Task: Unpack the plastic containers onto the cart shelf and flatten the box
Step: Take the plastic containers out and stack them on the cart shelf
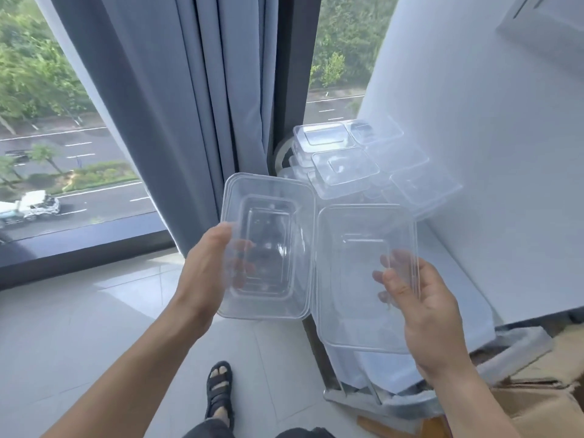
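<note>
Lower right, the cardboard box [537, 403]. The left hand [205, 267] curls round the edge of one clear container [268, 216]; the right hand [423, 311] grips a second container [357, 235] — both in the air, side by side. Best set squarely on the stack [344, 165] beyond, on what is probably the cart shelf [458, 279] — no writing is readable

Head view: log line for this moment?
left hand: holds left container | right hand: holds right container | both: side by side, in air | stack: on white surface | box: lower right
</note>
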Demonstrator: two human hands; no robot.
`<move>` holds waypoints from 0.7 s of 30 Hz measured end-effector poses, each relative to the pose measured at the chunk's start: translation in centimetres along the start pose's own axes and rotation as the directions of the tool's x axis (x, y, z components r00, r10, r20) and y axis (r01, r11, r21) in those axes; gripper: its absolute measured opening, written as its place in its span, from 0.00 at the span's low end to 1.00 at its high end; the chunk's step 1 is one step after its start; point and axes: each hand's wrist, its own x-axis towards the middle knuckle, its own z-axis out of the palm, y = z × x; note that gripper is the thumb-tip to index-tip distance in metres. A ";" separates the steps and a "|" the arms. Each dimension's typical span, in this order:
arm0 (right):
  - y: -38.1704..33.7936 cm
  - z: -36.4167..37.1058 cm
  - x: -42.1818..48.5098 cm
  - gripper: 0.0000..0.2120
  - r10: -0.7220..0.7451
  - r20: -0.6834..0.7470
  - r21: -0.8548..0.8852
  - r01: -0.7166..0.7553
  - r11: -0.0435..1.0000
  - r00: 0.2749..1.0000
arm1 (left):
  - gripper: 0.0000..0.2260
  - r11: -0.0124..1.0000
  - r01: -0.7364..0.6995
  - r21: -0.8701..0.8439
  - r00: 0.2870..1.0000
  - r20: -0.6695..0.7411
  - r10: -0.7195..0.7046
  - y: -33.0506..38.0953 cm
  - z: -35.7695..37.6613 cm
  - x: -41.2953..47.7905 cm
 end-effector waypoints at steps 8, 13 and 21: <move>-1.8 8.8 3.2 0.10 -0.005 -0.135 -0.018 0.003 1.000 0.991 | 0.17 0.996 0.021 0.091 0.996 0.082 -0.028 3.4 -5.6 10.2; -2.3 10.6 4.3 0.11 0.042 -0.224 0.002 -0.043 0.999 0.974 | 0.13 0.990 0.032 0.137 0.987 0.149 -0.053 3.9 -5.3 13.8; -1.2 8.7 7.5 0.23 0.077 -0.391 0.079 -0.050 0.996 0.917 | 0.11 0.978 0.015 0.206 0.961 0.266 -0.071 4.9 0.0 18.8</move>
